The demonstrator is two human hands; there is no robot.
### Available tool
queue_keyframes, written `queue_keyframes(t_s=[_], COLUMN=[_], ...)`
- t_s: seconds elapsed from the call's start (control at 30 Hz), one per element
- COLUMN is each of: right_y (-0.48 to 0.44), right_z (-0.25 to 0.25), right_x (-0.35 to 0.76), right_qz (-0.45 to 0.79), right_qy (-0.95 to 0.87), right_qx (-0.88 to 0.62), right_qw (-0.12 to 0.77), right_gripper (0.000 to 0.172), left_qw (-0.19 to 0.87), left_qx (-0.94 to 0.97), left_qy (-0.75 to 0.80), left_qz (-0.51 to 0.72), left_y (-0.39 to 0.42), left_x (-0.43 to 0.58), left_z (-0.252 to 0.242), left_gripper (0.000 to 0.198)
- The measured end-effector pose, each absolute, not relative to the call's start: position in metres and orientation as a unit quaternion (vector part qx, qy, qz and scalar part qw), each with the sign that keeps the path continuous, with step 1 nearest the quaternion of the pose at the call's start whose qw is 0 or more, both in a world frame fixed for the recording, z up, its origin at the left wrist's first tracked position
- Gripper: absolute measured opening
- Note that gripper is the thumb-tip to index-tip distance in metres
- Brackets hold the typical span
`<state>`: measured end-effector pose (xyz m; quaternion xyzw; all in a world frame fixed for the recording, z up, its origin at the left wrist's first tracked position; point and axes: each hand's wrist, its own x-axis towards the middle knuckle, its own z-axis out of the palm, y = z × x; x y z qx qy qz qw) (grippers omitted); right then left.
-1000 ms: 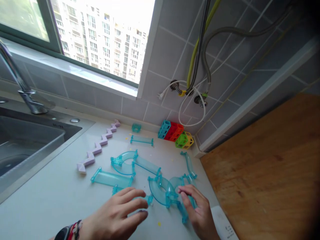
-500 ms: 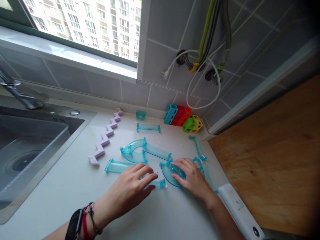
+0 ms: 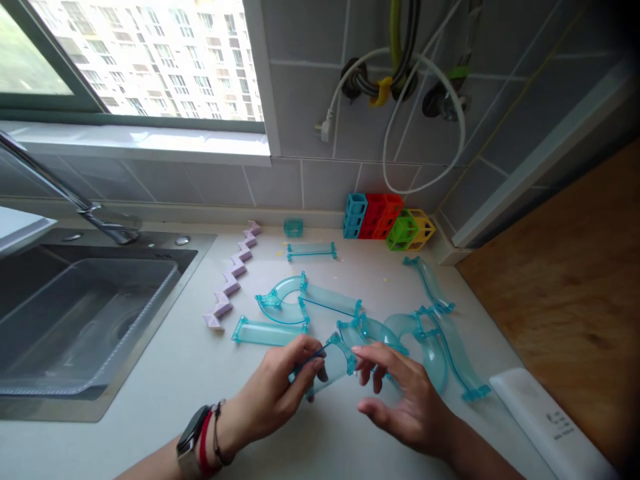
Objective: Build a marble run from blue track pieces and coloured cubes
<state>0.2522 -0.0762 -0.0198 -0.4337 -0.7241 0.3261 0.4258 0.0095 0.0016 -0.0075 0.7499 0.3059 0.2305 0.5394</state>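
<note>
My left hand (image 3: 293,377) pinches a translucent blue track piece (image 3: 336,360) between thumb and fingers, lifted above the white counter and tilted. Close to that piece's right end is my right hand (image 3: 400,393), its fingers apart and nothing seen in them. Behind the hands, a straight track piece (image 3: 333,300) meets a curved track ring (image 3: 280,303). Another straight track piece (image 3: 270,333) lies left of them. Curved track pieces (image 3: 435,360) lie on the right, partly hidden by my right hand. A wavy track piece (image 3: 463,363) reaches toward the front right.
A lilac zigzag strip (image 3: 231,287) runs beside the sink (image 3: 205,267). Against the back wall stand red cube frames (image 3: 384,217), with blue, green and yellow ones beside them. A white device (image 3: 550,420) lies along the wooden panel (image 3: 565,300). A white cable (image 3: 463,127) hangs above.
My left hand has picked up a track piece from the counter and raised it. My right hand has come off the curved pieces and opened beside it. The head view has shifted.
</note>
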Motion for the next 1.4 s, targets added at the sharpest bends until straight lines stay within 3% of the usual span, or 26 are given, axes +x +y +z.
queue_keyframes(t_s=[0.07,0.13,0.27,0.43,0.7,0.83,1.0,1.1,1.17,1.27,1.4], right_y=[-0.078,-0.079,-0.077,-0.074,-0.071,-0.058,0.000,0.039,0.056,0.065,0.058], right_z=[-0.023,-0.026,-0.025,-0.020,-0.018,0.006,0.028,0.019,0.010,0.004,0.005], right_x=[0.248,0.244,0.244,0.247,0.241,0.247,0.251,0.247,0.243,0.238,0.237], right_qz=[0.368,0.389,0.377,0.339,0.312,0.245,0.155,0.119,0.140,0.170,0.152], right_qy=[-0.721,-0.735,-0.748,-0.751,-0.752,-0.728,-0.746,-0.749,-0.747,-0.745,-0.737], right_qx=[-0.431,-0.416,-0.407,-0.416,-0.423,-0.477,-0.588,-0.635,-0.644,-0.642,-0.653], right_qw=[0.399,0.368,0.365,0.384,0.397,0.428,0.272,0.147,0.084,0.057,0.085], right_gripper=[0.048,0.036,0.026,0.014,0.014,0.015,0.024,0.041,0.044,0.037,0.033], left_qw=[0.707,0.810,0.888,0.910,0.907,0.910,0.913,0.915,0.914,0.906,0.899], left_qx=[0.608,0.493,0.342,0.266,0.267,0.274,0.261,0.258,0.257,0.255,0.250], left_qy=[0.293,0.251,0.235,0.252,0.268,0.248,0.243,0.240,0.243,0.254,0.262], left_qz=[0.211,0.191,0.197,0.194,0.188,0.190,0.198,0.196,0.200,0.222,0.247], left_y=[-0.004,-0.008,-0.007,0.000,0.004,0.007,0.009,0.010,0.010,0.010,0.009], left_x=[0.017,0.023,0.027,0.026,0.025,0.025,0.026,0.026,0.025,0.024,0.024], left_z=[-0.008,-0.013,-0.027,-0.036,-0.040,-0.040,-0.038,-0.035,-0.033,-0.032,-0.033], left_gripper=[0.016,0.020,0.019,0.031,0.032,0.041,0.064,0.067,0.065,0.061,0.057])
